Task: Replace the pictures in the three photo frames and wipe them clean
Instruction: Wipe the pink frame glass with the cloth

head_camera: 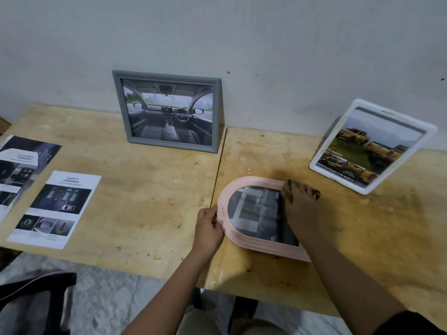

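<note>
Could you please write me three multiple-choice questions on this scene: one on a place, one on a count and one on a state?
1. Where is the grey frame?
A. lying flat
B. standing against the wall
C. held in the air

2. How many photo frames are in view?
A. two
B. three
C. four

3. How does the pink frame lie?
A. face up on the table
B. propped upright
C. face down

Answers:
1. B: it stands upright at the table's back edge, by the wall.
2. B: there are the grey, the pink and the white frame.
3. A: its picture faces up, with the left hand holding its rim and the right hand on top.
</note>
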A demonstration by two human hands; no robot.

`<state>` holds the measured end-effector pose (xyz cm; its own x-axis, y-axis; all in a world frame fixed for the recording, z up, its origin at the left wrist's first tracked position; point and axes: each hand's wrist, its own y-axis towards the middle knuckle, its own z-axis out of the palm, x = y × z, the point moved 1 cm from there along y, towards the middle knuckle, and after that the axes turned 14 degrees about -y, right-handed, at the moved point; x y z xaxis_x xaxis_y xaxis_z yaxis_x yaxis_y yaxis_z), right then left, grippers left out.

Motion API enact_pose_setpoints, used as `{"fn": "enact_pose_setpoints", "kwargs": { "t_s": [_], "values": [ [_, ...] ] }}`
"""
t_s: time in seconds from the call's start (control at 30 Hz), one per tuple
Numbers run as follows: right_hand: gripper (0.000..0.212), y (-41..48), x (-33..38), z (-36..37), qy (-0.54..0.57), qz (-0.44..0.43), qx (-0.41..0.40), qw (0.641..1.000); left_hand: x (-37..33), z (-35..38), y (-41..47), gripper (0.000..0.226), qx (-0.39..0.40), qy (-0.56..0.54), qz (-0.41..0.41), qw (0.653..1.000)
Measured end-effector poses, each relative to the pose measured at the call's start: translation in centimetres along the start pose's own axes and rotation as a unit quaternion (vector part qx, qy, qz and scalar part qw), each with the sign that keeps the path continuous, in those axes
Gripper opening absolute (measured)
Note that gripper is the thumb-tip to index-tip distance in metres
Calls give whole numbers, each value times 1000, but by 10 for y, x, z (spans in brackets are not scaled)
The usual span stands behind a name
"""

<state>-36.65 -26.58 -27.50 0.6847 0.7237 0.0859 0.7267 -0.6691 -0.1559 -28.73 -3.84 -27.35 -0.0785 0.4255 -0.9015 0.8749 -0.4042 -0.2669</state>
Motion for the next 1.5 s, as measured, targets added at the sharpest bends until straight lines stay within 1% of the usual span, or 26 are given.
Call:
{"fn": "enact_pose_setpoints", "kwargs": {
  "t_s": [0.07, 0.23, 0.33, 0.5, 0.6, 0.77, 0.9, 0.97, 1.03, 1.1, 1.23, 1.33, 1.4, 1.5],
  "values": [
    [49, -2, 5, 4, -9, -1, 10, 1000, 1, 0, 1, 43, -3, -2, -9, 1000],
    [52, -1, 21, 11, -9, 0, -9, 1000, 7, -1, 3, 45, -1, 6, -11, 1000],
    [50, 1, 35, 13, 20, 1, 4, 1000, 6, -2, 4, 47, 5, 5, -12, 1000],
    [44, 5, 55, 19, 33, -5, 8, 999, 8, -4, 5, 47, 19, -5, -17, 1000],
    [45, 8, 57, 18, 38, -2, 10, 999, 9, -5, 5, 48, 19, -14, -25, 999],
    [43, 12, 75, 20, 53, -43, 11, 998, 10, -4, 7, 49, 22, -27, -32, 999],
    [41, 14, 78, 20, 53, -46, 16, 997, 12, -5, 7, 49, 25, -33, -32, 999],
    [39, 11, 81, 16, 61, -71, 7, 996, 14, -5, 7, 49, 23, -37, -31, 999],
    [37, 4, 98, 15, 62, -137, 8, 989, 13, -5, 7, 49, 23, -33, -29, 999],
    [36, -3, 116, 17, 46, -177, 21, 983, 12, -5, 7, 49, 21, -29, -25, 999],
    [37, -2, 121, 14, 56, -184, 22, 981, 12, -6, 6, 49, 18, -38, -23, 999],
    [40, -3, 118, 10, 27, -185, 31, 982, 13, -6, 5, 50, 12, -53, -26, 998],
    [41, -7, 122, 9, 21, -208, 36, 977, 12, -5, 5, 50, 15, -58, -22, 998],
    [37, -16, 126, 15, 3, -258, 46, 965, 13, -6, 7, 51, 21, -64, -24, 997]
  ]
}}
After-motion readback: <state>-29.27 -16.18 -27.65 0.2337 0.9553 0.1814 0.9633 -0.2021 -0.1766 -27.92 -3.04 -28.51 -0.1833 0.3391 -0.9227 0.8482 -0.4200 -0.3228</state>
